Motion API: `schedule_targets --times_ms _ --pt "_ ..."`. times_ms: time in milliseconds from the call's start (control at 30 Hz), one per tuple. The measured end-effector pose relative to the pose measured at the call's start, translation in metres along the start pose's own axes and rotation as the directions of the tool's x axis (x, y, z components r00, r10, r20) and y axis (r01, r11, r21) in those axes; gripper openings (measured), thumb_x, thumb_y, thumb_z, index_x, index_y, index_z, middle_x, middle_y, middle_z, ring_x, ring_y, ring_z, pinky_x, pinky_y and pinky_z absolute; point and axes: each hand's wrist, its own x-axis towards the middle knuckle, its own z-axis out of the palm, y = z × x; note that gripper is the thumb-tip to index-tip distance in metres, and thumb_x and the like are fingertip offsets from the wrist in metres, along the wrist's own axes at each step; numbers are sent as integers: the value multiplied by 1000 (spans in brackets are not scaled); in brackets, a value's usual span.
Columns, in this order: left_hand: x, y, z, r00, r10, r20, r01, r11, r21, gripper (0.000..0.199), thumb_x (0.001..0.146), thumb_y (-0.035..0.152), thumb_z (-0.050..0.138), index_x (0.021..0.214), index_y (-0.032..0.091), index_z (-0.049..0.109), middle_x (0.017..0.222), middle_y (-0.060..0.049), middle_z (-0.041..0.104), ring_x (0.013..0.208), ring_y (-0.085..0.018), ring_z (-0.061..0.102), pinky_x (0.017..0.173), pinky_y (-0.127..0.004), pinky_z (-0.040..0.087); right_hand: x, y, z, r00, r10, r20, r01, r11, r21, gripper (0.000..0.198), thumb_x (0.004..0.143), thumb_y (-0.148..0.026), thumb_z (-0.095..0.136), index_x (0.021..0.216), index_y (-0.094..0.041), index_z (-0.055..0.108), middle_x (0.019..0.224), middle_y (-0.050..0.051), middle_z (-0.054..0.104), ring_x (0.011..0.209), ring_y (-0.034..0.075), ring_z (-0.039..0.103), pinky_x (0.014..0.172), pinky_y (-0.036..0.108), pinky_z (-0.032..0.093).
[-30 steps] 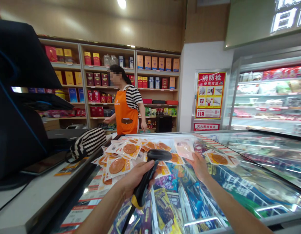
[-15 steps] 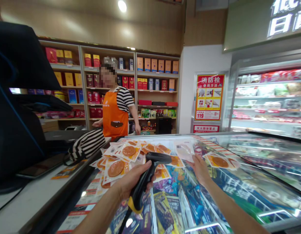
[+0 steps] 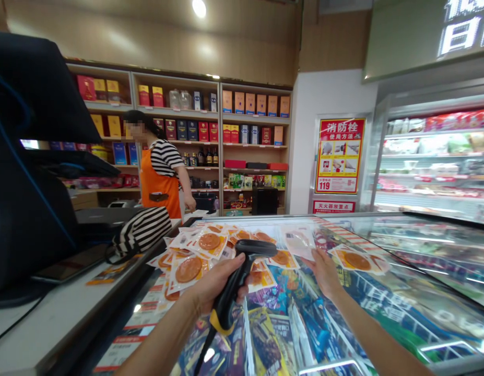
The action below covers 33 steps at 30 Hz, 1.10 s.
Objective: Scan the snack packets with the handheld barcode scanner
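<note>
My left hand (image 3: 223,284) is wrapped round the handle of a black barcode scanner (image 3: 233,287) with a yellow base and a cable running down. The scanner's head points right, toward a whitish flat packet (image 3: 299,243). By its near right corner, my right hand (image 3: 323,269) grips that packet between thumb and fingers. Left of and behind the scanner lies a pile of clear packets (image 3: 189,269), each with a round orange-brown slice inside. Another such packet (image 3: 355,259) lies apart, to the right of my right hand. All of them rest on the freezer's glass top (image 3: 279,282).
Bagged goods (image 3: 269,334) show under the glass. A black checkout screen (image 3: 34,94) and a striped bag (image 3: 145,230) stand on the white counter (image 3: 38,334) at left. Behind is a person in an orange apron (image 3: 158,180) before shelves of boxes. A refrigerated case (image 3: 433,162) stands right.
The person in the orange apron has moved left and turned. Both my hands keep the scanner and the packet in nearly the same place; the view has shifted slightly.
</note>
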Motion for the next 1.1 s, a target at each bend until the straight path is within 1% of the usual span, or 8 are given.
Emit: schedule_targets --times_ms 267,500,600,833,967,1100 --pt "-2 -2 7 997 15 72 -15 1000 -2 29 73 43 42 73 15 48 62 1 48 43 -4 41 41 -18 30 -4 -2 3 1000 -13 1 13 1000 -25 20 62 -35 58 76 -20 55 81 -2 60 81 14 55 78 30 46" --pt "-3 -1 2 1000 6 16 -5 1000 -2 31 73 45 41 74 15 47 62 1 48 43 -5 41 42 -19 32 -3 -2 2 1000 -2 11 2 1000 -15 24 61 -36 58 79 -20 53 81 -1 60 82 16 55 78 35 46" --pt "-3 -1 1 1000 10 24 -10 1000 -7 31 72 45 41 74 15 48 62 1 48 43 -5 41 42 -19 31 -4 -2 1 1000 -2 9 2 1000 -12 24 61 -35 58 78 -20 54 80 -1 60 82 16 55 77 34 46" --pt "0 -4 9 997 6 78 -5 1000 -8 32 72 44 43 75 14 51 62 1 47 42 -4 41 42 -18 30 -4 -1 2 1000 -4 -1 4 1000 10 22 62 -34 57 78 -20 54 82 -1 59 82 15 55 76 31 46" --pt "-2 -5 6 998 -12 66 13 1000 -5 33 72 46 43 74 14 50 61 1 48 42 -5 41 41 -19 30 -2 -2 1 999 27 -34 -27 1000 13 23 60 -34 59 77 -20 53 80 -1 59 79 15 56 74 32 47" --pt "-5 -5 1 998 -33 54 33 999 16 33 71 47 42 72 14 50 60 0 49 42 -5 41 40 -19 31 -1 -3 2 997 35 -75 -34 999 20 22 58 -33 59 75 -20 53 79 -2 59 77 15 56 72 33 48"
